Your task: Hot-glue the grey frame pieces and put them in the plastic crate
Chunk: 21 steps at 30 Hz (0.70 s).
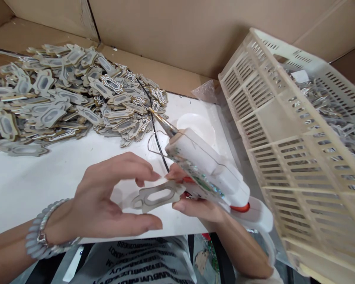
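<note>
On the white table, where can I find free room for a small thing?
The widest bare patch of the white table lies at left, between the pile of frame pieces and the left hand. A narrow one, with a black cord, separates the pile from the round white disc. Crowded: under the pile, and around the glue gun and crate.

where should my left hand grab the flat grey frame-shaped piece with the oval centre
Probably pinch the flat grey frame-shaped piece by its long edges near the left end, coming from the left: that end looks free, while the right hand holds the other, beside the white plastic glue gun.
</note>
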### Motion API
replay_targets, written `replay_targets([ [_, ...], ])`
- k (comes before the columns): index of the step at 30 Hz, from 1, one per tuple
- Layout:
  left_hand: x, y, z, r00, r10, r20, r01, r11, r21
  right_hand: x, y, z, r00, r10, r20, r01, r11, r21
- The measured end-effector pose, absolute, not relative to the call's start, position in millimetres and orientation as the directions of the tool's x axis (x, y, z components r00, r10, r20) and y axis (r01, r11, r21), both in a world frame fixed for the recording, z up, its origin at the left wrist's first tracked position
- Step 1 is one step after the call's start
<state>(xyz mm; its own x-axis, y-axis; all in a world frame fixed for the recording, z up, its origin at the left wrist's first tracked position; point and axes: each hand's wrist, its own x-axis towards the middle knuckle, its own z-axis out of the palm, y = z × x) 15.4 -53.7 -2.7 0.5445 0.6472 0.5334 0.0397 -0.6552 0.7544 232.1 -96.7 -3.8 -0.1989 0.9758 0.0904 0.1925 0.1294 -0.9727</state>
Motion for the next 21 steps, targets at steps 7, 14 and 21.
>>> replay_targets([
  [7,19.0,-47.7,-3.4,0.652,0.758,0.016,-0.039,0.012,0.999,232.1,-91.9,9.0,-0.23,0.972,0.05,0.245,0.108,-0.963],
  [14,26.5,-43.5,0.5,0.851,0.402,-0.337,0.046,0.583,0.811,230.0,-91.4,3.9,-0.248,0.969,0.026,0.325,0.108,-0.94],
  [21,25.6,-42.0,1.7,0.921,0.143,-0.363,0.074,0.85,0.522,231.4,-90.0,-6.8,-0.275,0.955,0.112,0.31,0.199,-0.93],
])
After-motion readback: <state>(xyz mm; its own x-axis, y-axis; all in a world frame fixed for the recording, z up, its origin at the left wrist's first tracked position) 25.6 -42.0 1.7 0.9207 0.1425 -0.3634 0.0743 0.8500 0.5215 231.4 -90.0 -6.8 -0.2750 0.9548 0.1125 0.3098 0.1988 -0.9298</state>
